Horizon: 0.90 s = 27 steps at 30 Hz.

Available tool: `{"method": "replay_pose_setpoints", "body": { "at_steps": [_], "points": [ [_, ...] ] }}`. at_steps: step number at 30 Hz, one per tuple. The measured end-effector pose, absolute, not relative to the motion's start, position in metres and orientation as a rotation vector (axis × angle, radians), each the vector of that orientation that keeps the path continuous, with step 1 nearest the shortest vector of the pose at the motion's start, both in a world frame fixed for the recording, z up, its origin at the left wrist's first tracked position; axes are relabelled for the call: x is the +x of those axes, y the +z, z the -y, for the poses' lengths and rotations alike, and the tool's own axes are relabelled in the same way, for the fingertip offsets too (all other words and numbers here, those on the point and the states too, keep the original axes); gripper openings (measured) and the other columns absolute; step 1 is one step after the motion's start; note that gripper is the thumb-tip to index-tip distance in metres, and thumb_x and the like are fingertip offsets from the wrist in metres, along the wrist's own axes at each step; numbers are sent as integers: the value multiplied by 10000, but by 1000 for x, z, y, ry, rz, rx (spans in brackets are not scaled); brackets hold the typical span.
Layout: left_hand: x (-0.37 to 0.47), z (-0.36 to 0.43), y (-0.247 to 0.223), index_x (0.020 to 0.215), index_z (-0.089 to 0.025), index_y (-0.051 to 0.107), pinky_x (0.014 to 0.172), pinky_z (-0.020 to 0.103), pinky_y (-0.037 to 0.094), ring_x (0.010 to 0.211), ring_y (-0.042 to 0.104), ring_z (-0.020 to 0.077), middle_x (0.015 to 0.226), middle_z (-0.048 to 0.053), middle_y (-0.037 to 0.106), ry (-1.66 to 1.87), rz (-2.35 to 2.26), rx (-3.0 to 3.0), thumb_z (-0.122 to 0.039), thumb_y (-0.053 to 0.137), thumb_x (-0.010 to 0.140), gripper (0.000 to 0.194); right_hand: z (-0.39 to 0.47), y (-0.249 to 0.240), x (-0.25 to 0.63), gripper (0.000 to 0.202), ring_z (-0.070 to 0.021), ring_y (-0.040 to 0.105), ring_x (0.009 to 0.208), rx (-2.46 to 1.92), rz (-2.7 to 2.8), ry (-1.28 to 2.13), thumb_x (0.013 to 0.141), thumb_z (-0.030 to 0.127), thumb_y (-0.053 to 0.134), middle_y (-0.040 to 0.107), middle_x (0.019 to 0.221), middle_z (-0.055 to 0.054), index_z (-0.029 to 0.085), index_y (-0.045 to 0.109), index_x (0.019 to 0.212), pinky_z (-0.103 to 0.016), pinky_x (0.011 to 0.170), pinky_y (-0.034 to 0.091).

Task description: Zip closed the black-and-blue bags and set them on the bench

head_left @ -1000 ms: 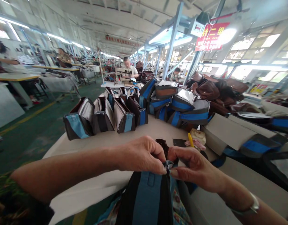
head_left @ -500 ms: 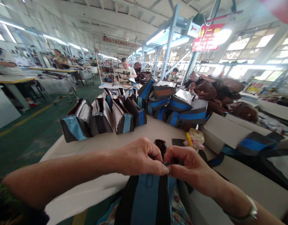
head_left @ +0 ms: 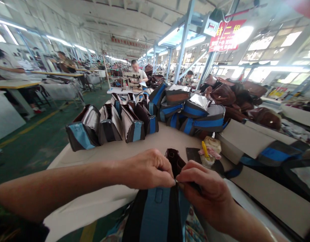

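Observation:
Upright in front of me is a black bag with a blue middle stripe [head_left: 154, 215], its dark brown lining [head_left: 172, 159] showing above my fingers. My left hand [head_left: 151, 169] is closed in a pinch on the bag's top edge. Right beside it, my right hand [head_left: 207, 191] pinches the same edge, thumb and forefinger pressed together. The fingertips of both hands almost meet there. The exact bit of edge between them is mostly hidden by the fingers.
Several similar bags [head_left: 109, 126] stand in a row on the pale table [head_left: 94, 158]. Behind them lies a heap of blue-striped bags [head_left: 205, 124]. A small pot with a yellow-handled tool [head_left: 205, 149] sits at right, near pale panels [head_left: 241, 137]. A person [head_left: 137, 75] works farther back.
My right hand has turned and shifted slightly, its wrist now lower and its fingers more over the edge. My left hand has moved a little left. More of the brown lining shows.

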<state>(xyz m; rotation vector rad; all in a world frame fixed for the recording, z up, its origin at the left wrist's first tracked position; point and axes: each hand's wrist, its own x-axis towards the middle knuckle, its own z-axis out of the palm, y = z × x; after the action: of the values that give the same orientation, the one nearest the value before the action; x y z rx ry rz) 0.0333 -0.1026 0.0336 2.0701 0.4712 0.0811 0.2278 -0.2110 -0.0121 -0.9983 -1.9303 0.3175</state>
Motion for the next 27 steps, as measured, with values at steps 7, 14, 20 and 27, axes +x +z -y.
{"method": "replay_pose_setpoints", "body": {
  "at_steps": [7,14,20,27],
  "points": [
    [35,91,36,675,-166,565,532,260,302,586,351,113,623,-42,387,-121,-428,2065,-572,564,932,480,221,-11,235,204,-181,531,667,-916,2340,-386,947,20,511,681,816,-109,91,671,1052,-296,559,482],
    [31,95,33,747,-150,627,651,257,390,700,503,132,723,-12,531,-62,-265,2197,-379,564,956,316,227,-14,244,266,-183,671,886,-1001,2025,241,1059,186,412,725,991,-86,169,598,1248,-288,745,560],
    [37,94,32,709,-151,608,648,254,395,684,514,132,706,-12,526,-5,-231,2208,-349,574,950,314,204,7,251,310,-134,613,825,-1164,2019,899,1089,355,433,652,892,-17,196,673,973,-256,733,478],
    [41,98,32,641,-168,528,620,258,352,652,454,125,675,-24,471,-19,-221,2220,-298,576,939,329,196,3,250,412,-139,531,696,-934,2143,616,1034,342,481,540,680,1,207,497,645,-285,719,451]
  ]
}}
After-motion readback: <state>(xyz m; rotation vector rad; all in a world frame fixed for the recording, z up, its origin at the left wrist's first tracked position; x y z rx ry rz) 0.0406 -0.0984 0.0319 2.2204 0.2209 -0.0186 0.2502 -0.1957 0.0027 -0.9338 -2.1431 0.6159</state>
